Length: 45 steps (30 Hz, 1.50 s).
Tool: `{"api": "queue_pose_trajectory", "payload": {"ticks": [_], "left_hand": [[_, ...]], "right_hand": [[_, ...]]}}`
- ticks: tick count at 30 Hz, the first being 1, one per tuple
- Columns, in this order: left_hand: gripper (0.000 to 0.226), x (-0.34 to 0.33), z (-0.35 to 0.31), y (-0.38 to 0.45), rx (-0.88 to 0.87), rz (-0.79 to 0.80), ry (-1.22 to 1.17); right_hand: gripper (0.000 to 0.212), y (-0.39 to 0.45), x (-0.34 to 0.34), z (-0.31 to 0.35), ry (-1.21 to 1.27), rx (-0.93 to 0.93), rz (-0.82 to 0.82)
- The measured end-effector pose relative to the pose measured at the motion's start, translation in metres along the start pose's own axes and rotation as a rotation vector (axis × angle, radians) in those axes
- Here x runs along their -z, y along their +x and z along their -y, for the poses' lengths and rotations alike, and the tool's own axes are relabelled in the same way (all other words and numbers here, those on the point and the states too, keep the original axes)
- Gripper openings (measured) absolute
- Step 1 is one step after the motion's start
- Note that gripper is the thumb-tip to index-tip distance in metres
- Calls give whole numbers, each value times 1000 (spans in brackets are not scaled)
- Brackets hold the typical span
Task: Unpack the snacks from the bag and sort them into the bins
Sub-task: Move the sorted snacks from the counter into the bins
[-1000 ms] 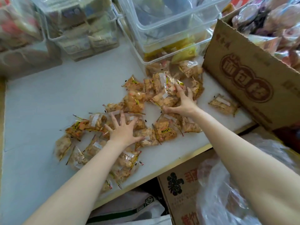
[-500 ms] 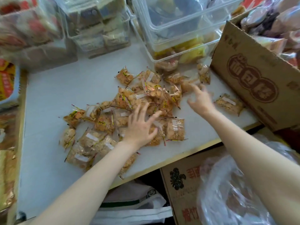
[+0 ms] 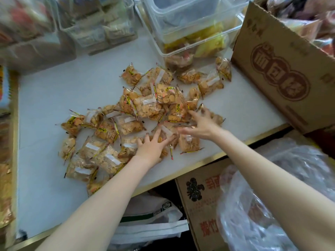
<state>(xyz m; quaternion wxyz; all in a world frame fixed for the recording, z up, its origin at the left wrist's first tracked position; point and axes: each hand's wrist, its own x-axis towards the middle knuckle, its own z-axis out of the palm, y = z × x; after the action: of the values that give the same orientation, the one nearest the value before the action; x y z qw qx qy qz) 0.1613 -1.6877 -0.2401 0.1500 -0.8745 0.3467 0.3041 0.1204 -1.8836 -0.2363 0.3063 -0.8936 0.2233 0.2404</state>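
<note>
The left hand lies palm down with fingers spread on the near edge of the heap of biscuit packets, touching the wrappers and gripping none. The right hand, at about two o'clock from the left and close beside it, is blurred; its fingers are splayed flat over the packets at the heap's right side, and no packet can be seen pinched between them. Both hands read as open and pressing or sweeping, not holding.

The packets are small clear sachets of round golden biscuits, scattered across the middle of the white table, from a loose cluster at eight o'clock up to a few strays at one o'clock that lie just beside the clear plastic bin and the cardboard box. That bin already holds yellow-wrapped snacks; more clear bins stand at eleven o'clock, their contents blurred.

By my judgement the unpacking of this lot is done and the step in hand is gathering the spilled packets into a pile. The next move calls for cupping both hands around a bunch, closing on it firmly enough that the slippery film does not slide out, then lifting it to the right bin. Which bin is meant for these biscuits cannot be told.
</note>
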Motion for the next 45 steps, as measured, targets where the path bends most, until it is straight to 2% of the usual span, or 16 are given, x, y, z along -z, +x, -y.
{"api": "queue_pose_trajectory", "payload": {"ticks": [2, 4, 7, 9, 13, 15, 18, 21, 24, 28, 31, 34, 35, 39, 43, 45], "left_hand": [[87, -4, 12, -7, -18, -19, 42], [85, -6, 25, -12, -44, -37, 50], [82, -10, 41, -18, -68, -50, 85], [80, -12, 44, -19, -56, -12, 15], [81, 2, 36, -6, 56, -12, -504], [87, 9, 25, 6, 53, -6, -528], [91, 11, 10, 20, 34, 33, -396], [86, 5, 2, 24, 105, -71, -338], [71, -3, 0, 19, 164, -179, -315], [49, 7, 6, 2, 116, -267, -350], [47, 24, 27, -26, 127, -392, -511], [46, 30, 65, -57, 268, -563, -772], [43, 26, 81, -66, 334, -576, -867], [34, -11, 134, -102, 562, -520, -1181], [49, -72, 152, -114, 778, -508, -1052], [66, -93, 148, -110, 815, -422, -1029]], "right_hand": [[101, -3, -14, 7, -206, 13, 30], [97, -7, -23, 11, -445, 33, -25], [93, -5, -24, 9, -597, 59, -58], [97, -3, -23, 5, -545, 43, 0], [102, -6, -22, 7, -500, 44, 8], [94, -8, -21, 11, -465, 22, 0], [81, -15, -18, 11, -419, -26, 3], [88, -28, 4, 2, -266, 33, 25], [97, -40, 38, 8, -64, 189, 42], [96, -30, 55, 35, -133, 349, -104], [95, -24, 45, 58, -150, 430, -164], [96, -25, 31, 77, -35, 465, -251], [96, -26, 27, 83, 3, 475, -249], [96, -30, -1, 112, 73, 533, -27], [97, -39, -67, 145, -9, 655, 193], [99, -38, -98, 157, -193, 654, 248]]}}
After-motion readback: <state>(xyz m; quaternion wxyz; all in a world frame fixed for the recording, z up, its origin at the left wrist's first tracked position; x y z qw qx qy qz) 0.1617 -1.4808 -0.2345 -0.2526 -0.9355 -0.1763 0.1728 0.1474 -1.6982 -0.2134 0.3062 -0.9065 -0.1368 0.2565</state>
